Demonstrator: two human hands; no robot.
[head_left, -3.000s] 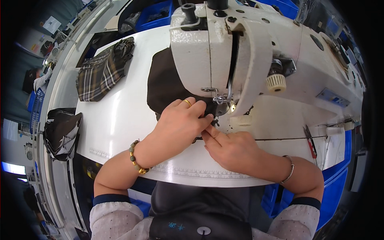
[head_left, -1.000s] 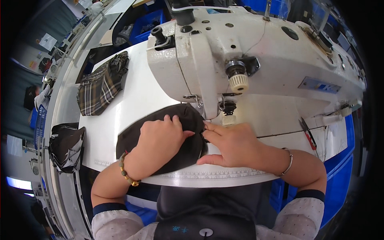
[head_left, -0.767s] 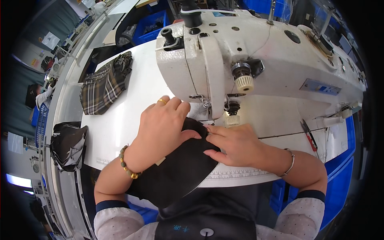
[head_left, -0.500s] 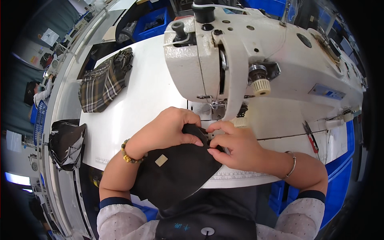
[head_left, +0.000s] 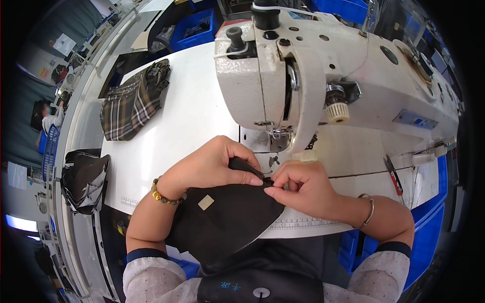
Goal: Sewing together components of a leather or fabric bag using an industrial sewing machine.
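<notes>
A dark brown fabric piece [head_left: 227, 222] lies at the near side of the white table [head_left: 194, 108], its far tip raised between the hands and its near part reaching past the table edge toward the lap, which probably leaves slack for turning it. The left hand [head_left: 214, 164] is closed on that far tip, thumb on top and the cloth folded up against its curled fingers; most of the piece lies to the near side of this hand. The right hand [head_left: 305, 187] pinches the same edge just to the right, thumb and fingers together, so the piece extends left and near from it. Holding the edge from both sides seems meant to keep the layers aligned and under control. A small pale rectangular patch [head_left: 206, 202] lies on the cloth, near the left wrist. Just beyond the hands stands the sewing machine [head_left: 240, 91], its presser foot [head_left: 278, 134] apart from the fabric, perhaps to give the fingers room. Red-handled snips [head_left: 394, 177] lie far right, likely kept within reach; plaid cloth [head_left: 132, 106] lies far left, out of the working area.
</notes>
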